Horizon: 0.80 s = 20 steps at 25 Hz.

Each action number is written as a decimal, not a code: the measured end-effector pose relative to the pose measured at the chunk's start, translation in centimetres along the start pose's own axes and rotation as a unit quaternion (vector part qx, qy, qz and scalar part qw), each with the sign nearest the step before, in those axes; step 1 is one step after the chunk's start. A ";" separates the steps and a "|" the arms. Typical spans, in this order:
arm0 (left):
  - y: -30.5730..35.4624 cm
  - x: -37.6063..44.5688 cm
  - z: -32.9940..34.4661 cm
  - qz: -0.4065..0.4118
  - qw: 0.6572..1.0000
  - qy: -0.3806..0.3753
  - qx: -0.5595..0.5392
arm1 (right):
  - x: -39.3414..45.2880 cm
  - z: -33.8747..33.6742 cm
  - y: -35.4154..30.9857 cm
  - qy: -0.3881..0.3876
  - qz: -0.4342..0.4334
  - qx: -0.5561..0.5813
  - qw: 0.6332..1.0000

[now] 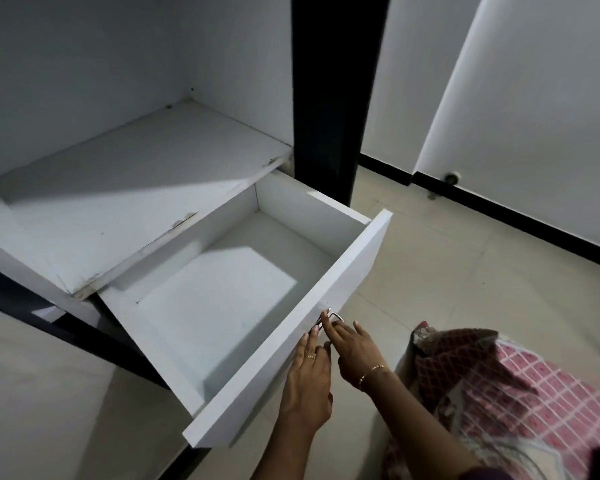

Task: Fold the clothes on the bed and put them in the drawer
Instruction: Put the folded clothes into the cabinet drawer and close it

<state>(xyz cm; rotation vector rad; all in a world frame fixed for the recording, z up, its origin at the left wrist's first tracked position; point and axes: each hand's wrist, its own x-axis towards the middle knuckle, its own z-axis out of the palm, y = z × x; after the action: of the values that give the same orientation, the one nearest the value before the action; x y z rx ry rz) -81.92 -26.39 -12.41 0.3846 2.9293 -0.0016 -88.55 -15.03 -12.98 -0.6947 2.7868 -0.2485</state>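
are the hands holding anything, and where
Both hands, left and right, are at the drawer's metal handle; a closed grip cannot be told.

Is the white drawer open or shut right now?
Open: the drawer is pulled well out, its bare inside showing, both hands at its handle.

This is a room in a home, likely a bedroom. A built-in white wardrobe (125,140) with a bare shelf (146,157) and a pulled-out drawer (343,289) stands against plain white walls (534,116) with dark skirting (520,216), on a pale tiled floor (447,271). A pink checked cloth (492,393) lies on the floor beside it.
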 end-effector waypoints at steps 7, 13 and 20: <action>1.0 -1.1 0.0 0.040 0.989 -0.001 0.142 | -2.6 0.2 0.3 -0.009 0.026 0.008 1.000; -0.2 -1.4 -0.5 0.148 0.956 -0.036 0.249 | -3.1 -0.2 -2.1 -0.026 0.093 0.044 0.994; 2.3 -1.6 -3.7 0.164 0.983 -0.016 0.077 | -9.2 -0.6 -3.7 0.021 0.212 0.083 0.974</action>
<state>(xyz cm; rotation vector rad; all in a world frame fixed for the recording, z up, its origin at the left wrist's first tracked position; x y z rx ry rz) -80.47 -24.45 -8.47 0.8789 2.8060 -0.1870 -79.24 -13.81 -9.66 -0.0496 2.8241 -0.4060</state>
